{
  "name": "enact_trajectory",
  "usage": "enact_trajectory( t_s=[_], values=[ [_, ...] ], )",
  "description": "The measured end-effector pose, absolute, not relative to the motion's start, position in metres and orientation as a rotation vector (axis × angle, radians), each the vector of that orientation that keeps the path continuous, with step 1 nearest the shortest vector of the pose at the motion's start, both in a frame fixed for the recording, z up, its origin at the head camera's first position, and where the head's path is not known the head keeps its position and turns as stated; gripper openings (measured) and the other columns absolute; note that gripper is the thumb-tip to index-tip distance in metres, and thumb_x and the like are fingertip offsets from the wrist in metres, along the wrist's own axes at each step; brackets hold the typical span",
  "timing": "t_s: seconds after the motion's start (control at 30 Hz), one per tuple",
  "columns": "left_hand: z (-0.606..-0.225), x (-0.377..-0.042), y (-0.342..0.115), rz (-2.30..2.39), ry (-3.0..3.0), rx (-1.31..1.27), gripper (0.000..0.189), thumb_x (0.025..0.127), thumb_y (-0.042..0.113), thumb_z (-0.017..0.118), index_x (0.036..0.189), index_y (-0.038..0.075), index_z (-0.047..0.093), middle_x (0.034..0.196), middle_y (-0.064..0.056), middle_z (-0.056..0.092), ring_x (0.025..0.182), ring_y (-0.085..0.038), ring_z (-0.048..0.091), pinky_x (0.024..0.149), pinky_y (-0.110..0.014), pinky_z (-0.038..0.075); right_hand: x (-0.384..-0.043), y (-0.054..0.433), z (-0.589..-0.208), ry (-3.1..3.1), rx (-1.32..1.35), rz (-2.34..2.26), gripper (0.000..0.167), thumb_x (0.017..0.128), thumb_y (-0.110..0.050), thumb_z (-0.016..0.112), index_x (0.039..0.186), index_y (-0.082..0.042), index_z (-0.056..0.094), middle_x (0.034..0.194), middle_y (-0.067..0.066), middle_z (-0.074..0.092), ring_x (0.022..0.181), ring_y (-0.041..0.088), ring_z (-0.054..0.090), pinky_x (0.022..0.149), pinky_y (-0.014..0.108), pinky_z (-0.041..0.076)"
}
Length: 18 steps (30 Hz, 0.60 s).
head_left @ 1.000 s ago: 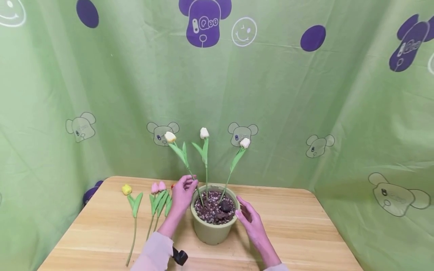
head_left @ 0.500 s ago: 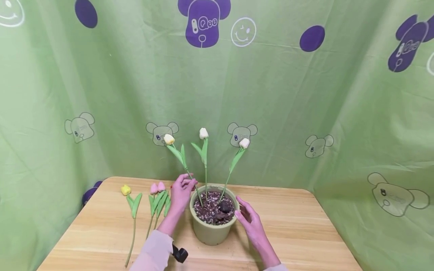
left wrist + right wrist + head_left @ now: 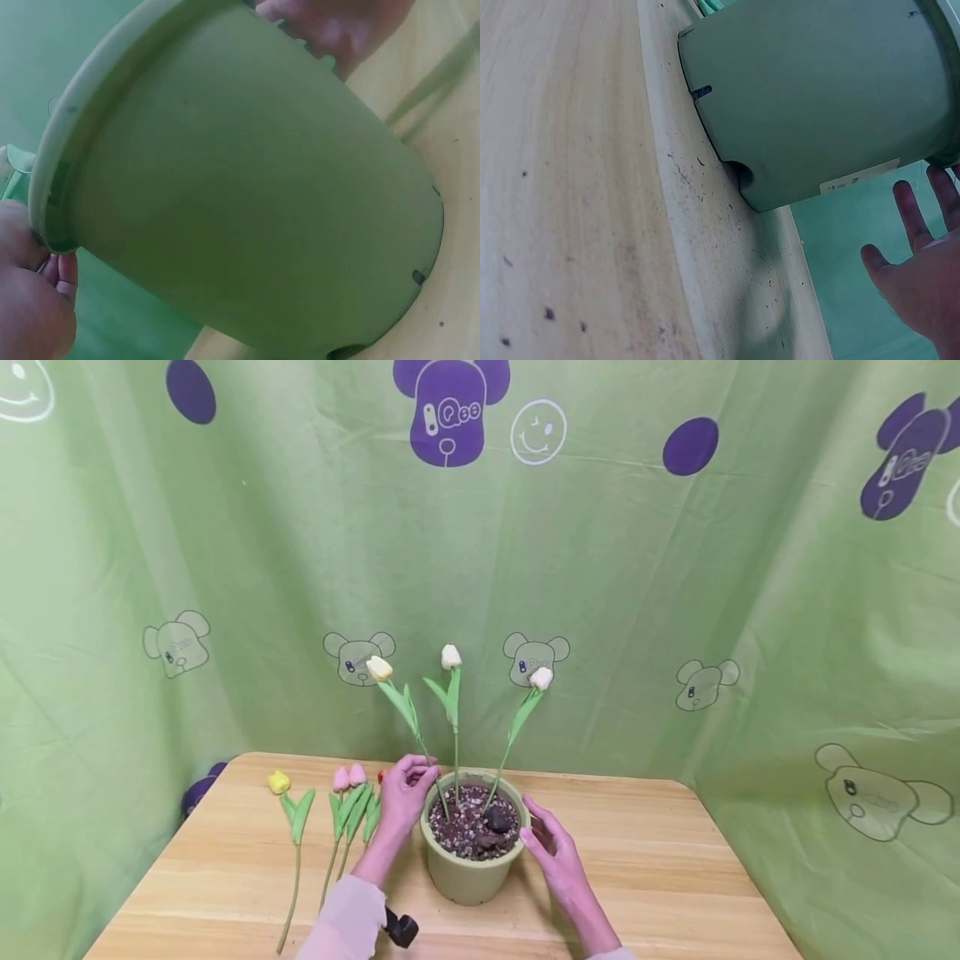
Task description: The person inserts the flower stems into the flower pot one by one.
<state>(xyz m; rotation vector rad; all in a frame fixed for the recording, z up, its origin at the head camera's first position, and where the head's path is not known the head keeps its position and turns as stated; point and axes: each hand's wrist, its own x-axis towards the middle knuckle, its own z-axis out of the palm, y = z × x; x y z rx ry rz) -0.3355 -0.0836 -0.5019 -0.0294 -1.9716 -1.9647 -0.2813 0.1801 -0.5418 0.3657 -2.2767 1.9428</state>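
Observation:
A green flowerpot (image 3: 470,878) filled with dark, gravelly soil (image 3: 468,835) stands on the table. Out of the soil rise three artificial tulips: a cream one with a yellow tinge (image 3: 379,668) leaning left, a white one (image 3: 451,657) upright, and another white one (image 3: 541,678) leaning right. My left hand (image 3: 405,793) pinches the stem of the cream tulip just above the pot's left rim. At the right rim, my right hand (image 3: 557,852) rests with its fingers spread and nearly straight; in the right wrist view these fingers (image 3: 909,210) reach toward the pot's rim.
On the left of the wooden table (image 3: 637,860) lie a yellow tulip (image 3: 279,782) and pink tulips (image 3: 349,777), with a bit of red (image 3: 381,776) behind my left hand. Crumbs of soil (image 3: 549,313) dot the tabletop. A green curtain (image 3: 600,568) hangs around the table.
My left hand and the cream tulip's bloom shift slightly left, then back right; the hand ends a little lower on the stem. The right hand stays at the rim.

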Motion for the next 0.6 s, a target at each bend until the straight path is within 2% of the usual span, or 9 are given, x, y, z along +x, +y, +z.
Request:
enact_trajectory(
  t_s=[0.07,0.17,0.33,0.4,0.6],
  values=[
    [-0.5022,-0.3354,-0.0838,-1.955,-1.994,-0.029,0.018,0.091,0.006,0.076,0.109,0.003,0.073,0.108,-0.017,0.077,0.088,-0.012,0.071,0.081,-0.019,0.059,-0.281,0.18,-0.5419,-2.275,0.367,1.948,0.052,0.104,-0.014,0.061,0.154,-0.011,0.047,0.157,0.017,0.049,0.14,0.042,0.05,0.107,0.013,0.043],
    [-0.5022,-0.3351,-0.0835,-1.921,-2.048,-0.051,0.018,0.092,0.007,0.076,0.109,0.007,0.074,0.106,-0.013,0.078,0.09,-0.014,0.071,0.082,-0.021,0.06,-0.2809,0.1811,-0.5423,-2.272,0.374,1.937,0.051,0.105,-0.013,0.059,0.154,-0.011,0.047,0.158,0.017,0.048,0.14,0.041,0.05,0.111,0.018,0.043],
    [-0.5041,-0.3338,-0.0837,-1.883,-2.067,-0.076,0.017,0.091,0.006,0.076,0.109,0.005,0.074,0.108,-0.012,0.078,0.092,-0.018,0.072,0.087,-0.021,0.059,-0.2816,0.1827,-0.5433,-2.264,0.396,1.93,0.051,0.105,-0.012,0.059,0.154,-0.01,0.047,0.158,0.017,0.047,0.14,0.041,0.05,0.11,0.016,0.043],
    [-0.505,-0.3333,-0.0847,-1.875,-2.065,-0.072,0.018,0.091,0.007,0.077,0.109,0.005,0.075,0.107,-0.012,0.078,0.092,-0.018,0.073,0.087,-0.022,0.06,-0.2816,0.182,-0.5433,-2.259,0.404,1.935,0.051,0.104,-0.012,0.059,0.154,-0.01,0.047,0.158,0.017,0.047,0.139,0.042,0.05,0.108,0.013,0.043],
    [-0.5075,-0.3348,-0.0873,-1.81,-2.095,-0.06,0.021,0.09,0.012,0.079,0.11,0.007,0.076,0.107,-0.01,0.079,0.093,-0.018,0.074,0.086,-0.023,0.062,-0.2822,0.179,-0.5425,-2.259,0.403,1.924,0.051,0.104,-0.012,0.059,0.154,-0.01,0.047,0.157,0.017,0.049,0.139,0.041,0.051,0.109,0.015,0.043]
  ],
)
